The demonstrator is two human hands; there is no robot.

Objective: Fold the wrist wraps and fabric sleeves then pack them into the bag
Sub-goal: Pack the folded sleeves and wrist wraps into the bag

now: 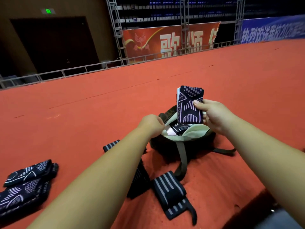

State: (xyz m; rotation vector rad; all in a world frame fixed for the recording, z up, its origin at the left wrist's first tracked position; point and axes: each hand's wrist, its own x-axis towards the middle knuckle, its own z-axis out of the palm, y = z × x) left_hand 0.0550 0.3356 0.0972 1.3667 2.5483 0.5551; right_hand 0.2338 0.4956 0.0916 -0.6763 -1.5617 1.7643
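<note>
A dark bag [203, 142] with a pale green lining stands open on the red carpet. My left hand [152, 123] grips the bag's rim at its left side and holds it open. My right hand [212, 114] pinches a folded navy fabric sleeve [189, 103] with lilac line patterns, upright just above the opening. Another patterned sleeve [179, 128] lies inside the bag. Two folded patterned sleeves [28, 180] lie at the lower left. Black wrist wraps with grey stripes [170, 189] lie in front of the bag, one partly hidden under my left forearm.
The red carpet [99, 100] stretches far in every direction. A metal rail [66, 73] and truss with a red banner [165, 42] border the far edge. A bag strap [224, 151] trails to the right on the floor.
</note>
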